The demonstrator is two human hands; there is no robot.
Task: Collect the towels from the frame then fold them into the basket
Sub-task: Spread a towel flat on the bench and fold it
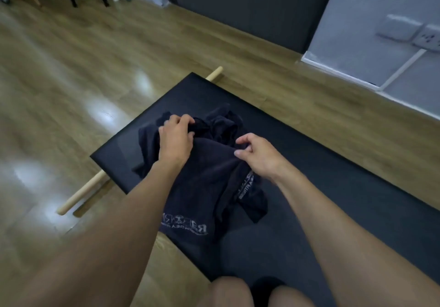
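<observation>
**A black mat [333,176] on a wooden floor [71,80], and two hands sorting a heap of dark towels [221,126]**

The room had a glossy wood floor and a grey wall [381,9] with sockets [426,38] at the far right. A black mat lay across the floor, and a pale wooden pole [81,192] stuck out from under its left edge. The dark navy towels were crumpled in a pile on the mat, in front of the person's bare knees [228,292]. No basket was in view.

The left hand [175,140] was at the far side of the heap, fingers curled into the cloth and gripping a bunch of it. The right hand [259,156] was just beside it on the near right, pinching a fold of the top towel [209,176] between thumb and fingertips.

The collecting seemed done and the folding seemed to be starting: the hands looked to be separating one towel from the pile. The next move would likely call for lifting that towel clear, finding two corners of one edge and spreading it flat on the mat before the first fold.

The top towel draped from the hands down toward the person. Its long axis appeared to run from far to near, tilted slightly left. The end with white lettering [183,228] pointed at the knees, and the print read reversed. The towels beneath were too bunched to tell their direction.
</observation>
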